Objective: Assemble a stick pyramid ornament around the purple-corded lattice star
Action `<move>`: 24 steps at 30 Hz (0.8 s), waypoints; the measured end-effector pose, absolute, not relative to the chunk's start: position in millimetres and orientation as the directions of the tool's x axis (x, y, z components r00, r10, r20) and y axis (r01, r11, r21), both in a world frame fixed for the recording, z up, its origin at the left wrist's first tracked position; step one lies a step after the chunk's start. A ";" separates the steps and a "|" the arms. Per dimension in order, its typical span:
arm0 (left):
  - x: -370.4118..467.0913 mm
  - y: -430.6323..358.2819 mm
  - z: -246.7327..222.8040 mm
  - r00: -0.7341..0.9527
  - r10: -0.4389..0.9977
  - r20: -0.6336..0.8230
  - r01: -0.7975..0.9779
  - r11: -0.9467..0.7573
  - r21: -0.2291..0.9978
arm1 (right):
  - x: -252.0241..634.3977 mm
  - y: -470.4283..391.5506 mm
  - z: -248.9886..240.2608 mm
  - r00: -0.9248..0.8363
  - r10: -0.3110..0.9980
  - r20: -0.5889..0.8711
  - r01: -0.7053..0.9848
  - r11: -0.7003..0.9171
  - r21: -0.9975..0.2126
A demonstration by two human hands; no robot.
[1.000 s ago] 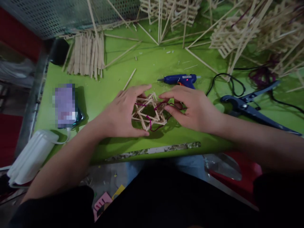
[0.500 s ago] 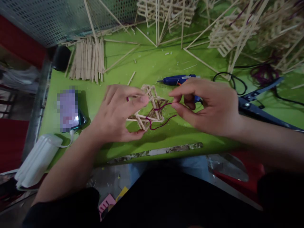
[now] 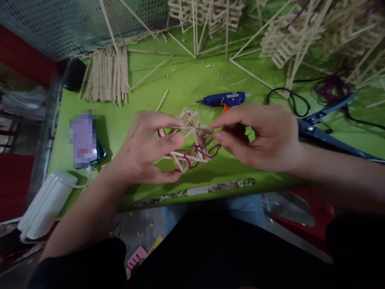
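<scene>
A small openwork frame (image 3: pixel 197 138) of thin wooden sticks is held over the green table. My left hand (image 3: pixel 144 148) grips it from the left, thumb and fingers spread around its side. Purple string (image 3: pixel 207 154) is tied on the frame's lower right part, with a loose loop hanging there. My right hand (image 3: pixel 258 136) is closed at the frame's right corner, thumb and forefinger on either side of a stick end; its other fingers are curled and partly hidden. Just behind my right hand lies a blue glue gun (image 3: pixel 224 98) with an orange trigger.
Dark cutters (image 3: pixel 313 128) and a tangle of purple string (image 3: pixel 333 92) lie to the right. Stick structures (image 3: pixel 288 44) stand at the back. On the left are a stick bundle (image 3: pixel 106 76), a phone (image 3: pixel 84 140) and a white case (image 3: pixel 45 202). The green table's front edge (image 3: pixel 195 192) is worn.
My right hand has shifted from the string to the frame's right corner. The string, earlier stretched toward my fingers, now hangs in a slack loop. My left hand keeps its grip.
</scene>
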State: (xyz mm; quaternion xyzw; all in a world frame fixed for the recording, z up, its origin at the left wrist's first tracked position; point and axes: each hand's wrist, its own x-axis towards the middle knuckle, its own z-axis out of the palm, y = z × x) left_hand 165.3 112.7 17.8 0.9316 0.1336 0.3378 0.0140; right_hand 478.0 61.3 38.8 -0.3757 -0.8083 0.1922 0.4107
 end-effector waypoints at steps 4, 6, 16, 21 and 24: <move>168.7 102.2 21.1 0.799 0.315 0.512 0.237 -0.948 0.214 | 480.2 65.7 39.5 -0.472 0.732 0.490 0.396 0.673 -0.625; 169.9 97.0 23.8 0.833 0.326 0.446 0.237 -0.940 0.245 | 482.4 67.2 39.9 -0.519 0.741 0.425 0.389 0.648 -0.654; 174.6 86.5 29.1 0.851 0.358 0.385 0.217 -0.907 0.362 | 486.4 68.3 43.2 -0.687 0.675 0.269 0.375 0.646 -0.665; 175.6 82.3 33.9 0.865 0.350 0.359 0.237 -0.916 0.322 | 486.3 66.3 47.1 -0.680 0.702 0.212 0.399 0.596 -0.697; 173.8 78.1 35.4 0.875 0.333 0.352 0.231 -0.925 0.301 | 487.3 64.9 48.6 -0.695 0.690 0.201 0.399 0.604 -0.690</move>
